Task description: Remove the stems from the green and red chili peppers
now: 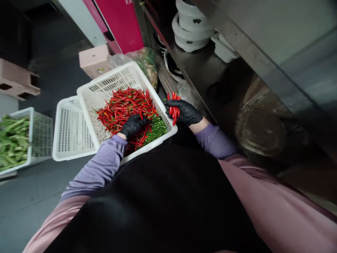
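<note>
A white plastic basket (106, 88) in front of me holds a heap of slim red chilies (126, 105) with green stems. In its near right corner lies a pile of loose green stems (157, 129). My left hand (133, 126), in a black glove, is down on the chilies with its fingers curled together; what is between the fingertips is hidden. Just outside the basket's right rim, my right hand (184, 111), also black-gloved, is closed around a small bunch of red chilies (174, 111) whose ends stick out on both sides of the fingers.
A second white basket (59, 137) sits under the first at left. Farther left is a crate (32, 140) of green pods. Pink stools (96, 60) and a plastic bag (147, 61) stand behind. At right, a metal shelf (189, 63) carries stacked white bowls (191, 37).
</note>
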`<state>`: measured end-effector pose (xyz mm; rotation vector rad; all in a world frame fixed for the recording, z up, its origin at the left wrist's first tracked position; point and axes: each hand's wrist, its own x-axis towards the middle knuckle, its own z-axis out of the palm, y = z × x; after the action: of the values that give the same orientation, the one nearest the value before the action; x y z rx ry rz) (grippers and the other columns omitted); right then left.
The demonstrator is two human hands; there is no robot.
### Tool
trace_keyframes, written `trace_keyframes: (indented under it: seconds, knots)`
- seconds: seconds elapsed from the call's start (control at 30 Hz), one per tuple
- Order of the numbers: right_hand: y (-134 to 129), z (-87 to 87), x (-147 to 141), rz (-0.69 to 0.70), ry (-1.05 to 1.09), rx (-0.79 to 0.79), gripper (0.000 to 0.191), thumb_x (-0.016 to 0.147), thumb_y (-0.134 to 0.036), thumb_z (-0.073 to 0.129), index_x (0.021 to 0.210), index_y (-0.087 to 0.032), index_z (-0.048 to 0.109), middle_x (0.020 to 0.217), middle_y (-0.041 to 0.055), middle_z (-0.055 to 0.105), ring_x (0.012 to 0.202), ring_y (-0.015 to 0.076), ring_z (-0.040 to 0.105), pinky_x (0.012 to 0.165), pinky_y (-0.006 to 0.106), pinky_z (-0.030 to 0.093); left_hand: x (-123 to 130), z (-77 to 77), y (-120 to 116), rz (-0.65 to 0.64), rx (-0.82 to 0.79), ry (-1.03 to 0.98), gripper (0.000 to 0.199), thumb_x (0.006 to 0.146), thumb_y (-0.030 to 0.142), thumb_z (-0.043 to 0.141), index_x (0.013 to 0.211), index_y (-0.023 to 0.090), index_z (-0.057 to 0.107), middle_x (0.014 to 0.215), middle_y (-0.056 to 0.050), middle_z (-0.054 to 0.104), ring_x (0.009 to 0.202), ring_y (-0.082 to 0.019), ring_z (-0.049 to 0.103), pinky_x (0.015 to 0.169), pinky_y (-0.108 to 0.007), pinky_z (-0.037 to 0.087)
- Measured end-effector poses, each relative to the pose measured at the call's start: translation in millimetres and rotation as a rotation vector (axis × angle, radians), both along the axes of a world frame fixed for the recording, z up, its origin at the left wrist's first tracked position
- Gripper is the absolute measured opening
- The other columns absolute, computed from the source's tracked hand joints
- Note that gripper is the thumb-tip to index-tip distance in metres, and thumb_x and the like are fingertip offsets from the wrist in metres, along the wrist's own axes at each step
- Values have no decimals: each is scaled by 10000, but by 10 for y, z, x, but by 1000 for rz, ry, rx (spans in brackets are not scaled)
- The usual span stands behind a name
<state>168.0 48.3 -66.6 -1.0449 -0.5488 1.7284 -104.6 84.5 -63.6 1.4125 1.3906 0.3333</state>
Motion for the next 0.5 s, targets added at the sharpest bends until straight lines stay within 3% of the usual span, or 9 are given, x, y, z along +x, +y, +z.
trace_keyframes:
  seconds: [0.13,0.3,0.5]
  knots:
    - [-76,72,-384,141,35,-3,315,766,-387,1011,922,-223,792,807,4,796,798,219,772,817,390,688,-69,183,-264,21,71,-150,499,811,639,936,876,170,779,735,-21,686,668,-175,582,659,-340,522]
    - [-115,117,-695,156,-63,100,431,670,-470,1047,958,-243,821,865,7,826,1052,310,803,970,486,679,-106,79,-425,-17,161,-82,503,828,671,892,758,202,724,684,-9,640,720,-199,611,716,-344,543]
    - [-76,74,-803,215,-209,241,464,648,-526,1039,932,-228,825,926,30,843,1126,330,789,1084,533,640,-182,123,-446,36,42,-170,595,749,720,933,886,152,821,734,-21,708,810,-229,676,783,-352,554]
